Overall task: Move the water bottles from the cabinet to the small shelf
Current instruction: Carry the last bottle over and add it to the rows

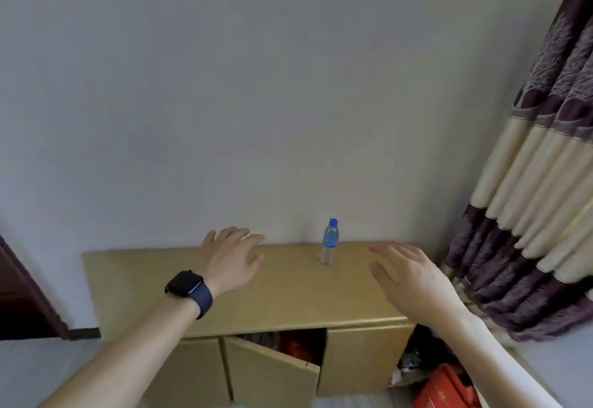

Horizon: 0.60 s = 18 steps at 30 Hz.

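A small clear water bottle (pixel 329 242) with a blue cap stands upright on top of a low light-wood cabinet (pixel 282 295), near the wall. My left hand (pixel 232 258), with a dark watch on the wrist, hovers over the cabinet top to the left of the bottle, fingers spread and empty. My right hand (pixel 407 274) hovers to the right of the bottle, also open and holding nothing. Neither hand touches the bottle. The middle cabinet door (pixel 272 372) hangs ajar, with dark and red things dimly visible inside. No small shelf is in view.
A purple and cream curtain (pixel 539 189) hangs at the right. Red packaging (pixel 446 388) and dark bags lie on the floor beside the cabinet's right end. A dark wooden door frame (pixel 22 305) stands at the left. A plain pale wall rises behind the cabinet.
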Available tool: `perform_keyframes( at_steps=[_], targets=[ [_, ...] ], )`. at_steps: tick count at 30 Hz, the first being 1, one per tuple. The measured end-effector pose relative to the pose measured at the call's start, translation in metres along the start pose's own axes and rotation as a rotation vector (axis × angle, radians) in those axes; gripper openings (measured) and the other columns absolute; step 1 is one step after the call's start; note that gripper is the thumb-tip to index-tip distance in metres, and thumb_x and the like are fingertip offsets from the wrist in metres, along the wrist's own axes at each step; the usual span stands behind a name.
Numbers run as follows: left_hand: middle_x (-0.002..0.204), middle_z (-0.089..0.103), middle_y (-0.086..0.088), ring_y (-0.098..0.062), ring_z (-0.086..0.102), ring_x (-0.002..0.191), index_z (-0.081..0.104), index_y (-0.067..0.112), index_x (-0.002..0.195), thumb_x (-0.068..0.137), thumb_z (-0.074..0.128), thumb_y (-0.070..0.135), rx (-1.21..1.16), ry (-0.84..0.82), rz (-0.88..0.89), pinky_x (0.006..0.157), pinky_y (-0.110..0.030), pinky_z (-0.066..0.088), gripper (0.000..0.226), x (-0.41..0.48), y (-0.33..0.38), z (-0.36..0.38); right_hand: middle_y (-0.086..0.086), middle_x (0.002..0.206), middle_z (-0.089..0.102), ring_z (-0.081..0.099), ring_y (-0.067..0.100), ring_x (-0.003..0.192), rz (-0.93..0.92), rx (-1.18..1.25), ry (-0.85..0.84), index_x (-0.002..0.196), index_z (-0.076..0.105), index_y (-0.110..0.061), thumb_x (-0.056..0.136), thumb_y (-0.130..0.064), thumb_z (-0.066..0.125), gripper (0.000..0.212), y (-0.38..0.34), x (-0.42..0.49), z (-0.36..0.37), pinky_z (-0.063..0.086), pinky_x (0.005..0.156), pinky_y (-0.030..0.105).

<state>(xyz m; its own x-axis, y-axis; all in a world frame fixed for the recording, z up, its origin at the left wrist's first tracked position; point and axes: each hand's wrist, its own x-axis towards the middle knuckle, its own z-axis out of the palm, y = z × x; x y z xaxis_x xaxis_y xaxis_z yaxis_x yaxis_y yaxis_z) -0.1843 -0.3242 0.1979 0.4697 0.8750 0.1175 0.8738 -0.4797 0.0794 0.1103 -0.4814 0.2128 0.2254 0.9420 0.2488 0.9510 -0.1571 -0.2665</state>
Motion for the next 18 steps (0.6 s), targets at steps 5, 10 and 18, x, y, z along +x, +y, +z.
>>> perform_keyframes(
  at_steps=[5, 10, 18],
  targets=[
    [0.155, 0.035, 0.007, -0.018, 0.028, 0.143, 0.039, 0.034, 0.147, 0.098, 0.037, 0.049, -0.029, -0.151, -0.024, 0.116, -0.044, 0.020, 0.051, 0.065, -0.018, 0.071, -0.023, 0.140, 0.048, 0.037, 0.008, 0.134, 0.063, 0.035, -0.119, 0.137, 0.045, -0.045, 0.097, -0.054, 0.040, 0.041, 0.015, 0.058, 0.065, 0.040, 0.103, 0.028],
    [0.156, 0.032, 0.003, -0.022, 0.024, 0.145, 0.034, 0.035, 0.148, 0.100, 0.036, 0.048, -0.081, -0.408, -0.050, 0.118, -0.049, 0.018, 0.050, 0.099, -0.018, 0.158, -0.021, 0.143, 0.047, 0.036, 0.009, 0.136, 0.117, 0.075, -0.302, 0.137, 0.046, -0.045, 0.097, -0.053, 0.042, 0.040, 0.036, 0.107, 0.138, 0.039, 0.104, 0.030],
    [0.161, 0.020, -0.002, -0.027, 0.013, 0.149, 0.030, 0.030, 0.151, 0.101, 0.034, 0.045, -0.187, -0.712, -0.175, 0.119, -0.050, 0.014, 0.052, 0.174, -0.017, 0.278, -0.002, 0.151, 0.038, 0.041, 0.021, 0.134, 0.241, 0.160, -0.585, 0.149, 0.032, -0.029, 0.094, -0.051, 0.053, 0.063, 0.086, 0.217, 0.241, 0.034, 0.108, 0.033]
  ],
)
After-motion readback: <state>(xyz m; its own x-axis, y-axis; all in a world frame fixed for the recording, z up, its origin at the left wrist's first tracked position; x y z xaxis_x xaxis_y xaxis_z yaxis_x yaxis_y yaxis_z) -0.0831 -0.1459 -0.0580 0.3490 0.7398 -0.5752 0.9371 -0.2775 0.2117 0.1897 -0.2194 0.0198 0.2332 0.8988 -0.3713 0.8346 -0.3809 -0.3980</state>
